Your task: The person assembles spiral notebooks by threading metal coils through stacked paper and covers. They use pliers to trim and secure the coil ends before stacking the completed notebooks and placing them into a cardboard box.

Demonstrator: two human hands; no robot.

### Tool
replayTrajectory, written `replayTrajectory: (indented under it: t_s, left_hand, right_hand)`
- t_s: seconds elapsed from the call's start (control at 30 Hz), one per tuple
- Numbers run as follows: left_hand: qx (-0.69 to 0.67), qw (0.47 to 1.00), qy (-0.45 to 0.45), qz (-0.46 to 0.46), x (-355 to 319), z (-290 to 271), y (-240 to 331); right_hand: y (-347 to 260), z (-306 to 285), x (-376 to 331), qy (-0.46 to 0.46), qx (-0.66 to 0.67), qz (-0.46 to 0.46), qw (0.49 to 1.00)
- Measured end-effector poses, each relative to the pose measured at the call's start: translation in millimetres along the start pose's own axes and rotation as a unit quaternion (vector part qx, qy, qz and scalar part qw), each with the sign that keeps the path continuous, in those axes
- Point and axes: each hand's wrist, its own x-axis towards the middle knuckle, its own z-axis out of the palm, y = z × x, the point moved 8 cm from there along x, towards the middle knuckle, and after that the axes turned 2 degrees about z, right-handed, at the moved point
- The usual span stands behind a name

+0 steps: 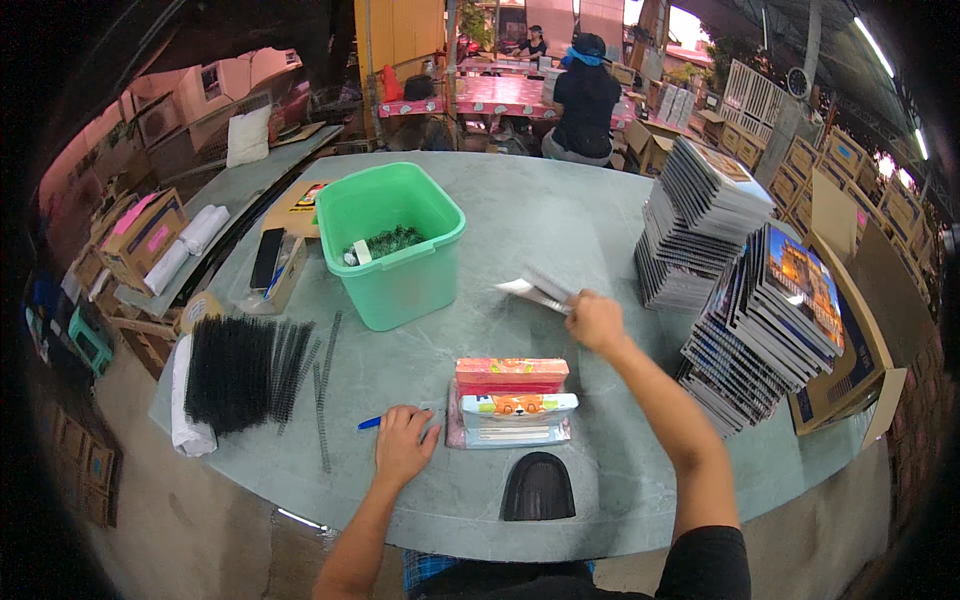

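Observation:
My right hand [597, 320] is closed, held out over the middle of the table. It grips a thin white-and-grey thing [522, 289], blurred, whose kind I cannot make out. My left hand [406, 446] rests on the tabletop with its fingers loosely laid down. A blue pen [370, 423] pokes out from beside those fingers. Between my forearms stand soft packs of wipes or tissues, one red [511, 376] and one white and light blue [520, 405]. Nearer to me lies a black, round-topped flat piece [538, 488].
A green bin [395, 285] holds dark coil scraps. Black binding coils [232, 372] lie at the left. Tall stacks of spiral-bound books [700, 215] [775, 310] and an open carton [855, 350] line the right. A person [586, 110] sits beyond the grey table [540, 220].

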Motion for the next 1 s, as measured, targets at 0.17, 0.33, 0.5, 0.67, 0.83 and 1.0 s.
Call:
replayTrajectory:
  t_s: [0.17,0.33,0.5,0.67,0.83,1.0]
  left_hand:
    - [-0.087,0.992,0.035,-0.081,30.8,-13.0,-18.6]
    - [-0.305,0.944,0.113,-0.064,135.7,-93.1,31.1]
    - [-0.583,0.799,0.005,-0.147,130.6,-60.7,31.7]
    - [-0.568,0.797,0.046,-0.202,97.1,-22.7,15.9]
    - [-0.621,0.752,0.057,-0.216,68.7,-4.4,19.5]
    - [-0.599,0.752,0.022,-0.276,37.2,24.1,-3.1]
  right_hand:
    - [6.0,-105.1,20.1,-0.072,0.294,0.004,0.953]
    - [-69.8,-213.7,-10.7,-0.065,0.327,-0.191,0.923]
    - [-87.9,-223.0,-33.2,-0.065,0.356,-0.268,0.893]
    - [-99.9,-197.6,-58.9,-0.007,0.201,-0.322,0.925]
    - [-88.8,-181.1,-58.4,-0.046,0.271,-0.263,0.925]
    - [-35.3,-146.4,-69.0,0.0,0.328,-0.192,0.925]
